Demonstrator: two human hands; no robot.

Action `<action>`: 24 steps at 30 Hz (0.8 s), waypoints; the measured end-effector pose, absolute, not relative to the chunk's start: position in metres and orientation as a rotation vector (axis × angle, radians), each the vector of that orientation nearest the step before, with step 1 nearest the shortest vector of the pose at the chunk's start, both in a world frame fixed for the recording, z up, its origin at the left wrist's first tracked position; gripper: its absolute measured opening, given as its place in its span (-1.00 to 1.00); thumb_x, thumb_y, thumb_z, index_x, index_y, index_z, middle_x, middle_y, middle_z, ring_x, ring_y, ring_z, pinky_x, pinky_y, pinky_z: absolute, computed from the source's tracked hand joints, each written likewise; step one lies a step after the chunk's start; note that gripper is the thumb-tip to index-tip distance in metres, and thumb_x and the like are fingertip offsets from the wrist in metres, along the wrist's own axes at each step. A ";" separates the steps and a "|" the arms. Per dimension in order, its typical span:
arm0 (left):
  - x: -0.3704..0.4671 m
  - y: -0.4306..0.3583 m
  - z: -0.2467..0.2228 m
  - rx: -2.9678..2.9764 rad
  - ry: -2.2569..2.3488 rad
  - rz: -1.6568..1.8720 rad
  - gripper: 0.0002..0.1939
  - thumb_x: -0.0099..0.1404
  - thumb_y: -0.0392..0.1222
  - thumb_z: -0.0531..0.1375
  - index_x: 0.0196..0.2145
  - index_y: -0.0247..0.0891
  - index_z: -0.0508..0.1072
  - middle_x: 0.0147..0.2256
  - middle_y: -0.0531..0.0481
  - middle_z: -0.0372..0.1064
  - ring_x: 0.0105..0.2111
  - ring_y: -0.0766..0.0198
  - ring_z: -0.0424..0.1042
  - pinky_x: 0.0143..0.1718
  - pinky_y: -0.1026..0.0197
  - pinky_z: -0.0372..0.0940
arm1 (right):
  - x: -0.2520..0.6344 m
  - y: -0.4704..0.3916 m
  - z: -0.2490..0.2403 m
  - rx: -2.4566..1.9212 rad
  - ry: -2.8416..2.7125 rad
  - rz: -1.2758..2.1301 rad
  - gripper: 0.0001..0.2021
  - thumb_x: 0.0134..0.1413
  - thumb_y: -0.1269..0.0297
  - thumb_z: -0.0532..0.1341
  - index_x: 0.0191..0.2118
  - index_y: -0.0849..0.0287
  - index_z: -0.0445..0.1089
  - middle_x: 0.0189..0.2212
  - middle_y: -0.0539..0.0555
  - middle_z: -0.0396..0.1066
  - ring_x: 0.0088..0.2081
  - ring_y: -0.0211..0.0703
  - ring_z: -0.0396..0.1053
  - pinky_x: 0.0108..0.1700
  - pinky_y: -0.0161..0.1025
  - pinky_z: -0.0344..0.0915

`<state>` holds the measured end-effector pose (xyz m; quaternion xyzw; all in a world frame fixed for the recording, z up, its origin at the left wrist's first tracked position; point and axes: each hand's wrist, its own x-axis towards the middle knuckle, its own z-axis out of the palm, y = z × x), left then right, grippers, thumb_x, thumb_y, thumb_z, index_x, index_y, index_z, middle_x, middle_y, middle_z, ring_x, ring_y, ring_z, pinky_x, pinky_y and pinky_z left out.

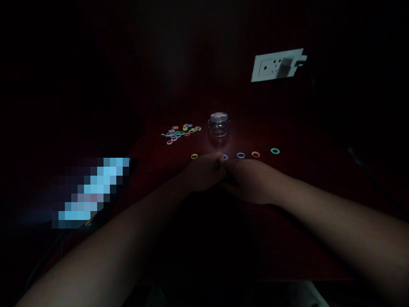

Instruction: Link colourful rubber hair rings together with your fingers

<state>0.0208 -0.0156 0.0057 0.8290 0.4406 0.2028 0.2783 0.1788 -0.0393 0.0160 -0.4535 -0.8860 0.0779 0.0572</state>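
Observation:
My left hand and my right hand meet over the middle of the dark red table, fingers closed and pressed together. What they hold, if anything, is hidden in the dim light. Just beyond the fingertips lies a purple hair tie, partly covered. In the same row are a yellow hair tie on the left, and a blue hair tie, a pink-orange hair tie and a green hair tie on the right. Farther back, several mixed-colour hair ties lie in a loose pile.
A small clear lidded jar stands behind the row. To the left lies a lit, pixelated screen. On the back wall is a white power socket with a plug in it. A dark cable runs along the right.

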 end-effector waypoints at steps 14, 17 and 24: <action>0.020 -0.015 0.006 2.218 1.177 0.551 -0.94 0.11 -0.25 0.06 -0.46 -0.27 0.22 -0.49 0.10 0.25 -0.47 0.37 0.22 -0.45 0.29 0.08 | 0.180 -0.039 0.015 -1.369 -2.682 0.207 -0.62 0.01 0.12 0.09 -0.07 0.18 0.27 -0.22 0.14 0.43 -0.26 -0.07 0.39 -0.28 -0.24 0.23; 0.019 -0.014 0.005 2.238 1.166 0.542 -0.94 0.11 -0.24 0.06 -0.46 -0.27 0.22 -0.48 0.09 0.26 -0.46 0.37 0.23 -0.45 0.29 0.08 | 0.180 -0.039 0.016 -1.372 -2.684 0.206 -0.63 0.01 0.11 0.09 -0.07 0.17 0.27 -0.22 0.13 0.43 -0.25 -0.06 0.39 -0.27 -0.23 0.23; 0.016 -0.011 0.000 2.247 1.124 0.560 -0.95 0.11 -0.25 0.05 -0.43 -0.26 0.23 -0.48 0.11 0.25 -0.47 0.38 0.23 -0.46 0.30 0.07 | 0.180 -0.038 0.015 -1.354 -2.681 0.194 -0.66 0.01 0.12 0.08 -0.11 0.17 0.28 -0.24 0.13 0.43 -0.27 -0.07 0.39 -0.29 -0.24 0.23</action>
